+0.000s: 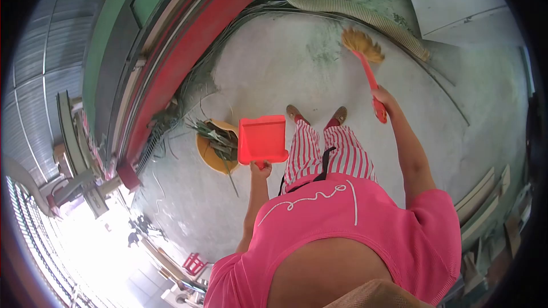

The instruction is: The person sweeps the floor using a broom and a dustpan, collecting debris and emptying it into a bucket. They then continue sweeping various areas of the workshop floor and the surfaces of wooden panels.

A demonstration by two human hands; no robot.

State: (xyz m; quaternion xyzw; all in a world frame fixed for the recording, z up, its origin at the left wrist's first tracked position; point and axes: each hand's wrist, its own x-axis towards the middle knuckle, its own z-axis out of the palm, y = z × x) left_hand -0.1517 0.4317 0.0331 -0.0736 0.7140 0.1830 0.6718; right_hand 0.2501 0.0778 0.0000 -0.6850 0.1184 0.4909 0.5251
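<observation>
My left hand (261,169) is closed around the short handle of a red dustpan (262,140), held out in front of my left side. Beside the dustpan, overlapped by it in this view, stands a yellow bucket (210,158) with long green leaves (220,138) and scraps sticking out. Out to the right, my right hand (383,98) grips the red handle of a hand brush (366,68). Its tan bristles (362,44) point away from me and look slightly smeared by motion over the grey floor.
A ribbed hose (354,7) curves along the floor at the back, near a white panel (456,3). Long red and green machinery (194,45) runs along the left. Wooden boards (485,199) lie at the right, and a small red stool (194,263) stands at lower left.
</observation>
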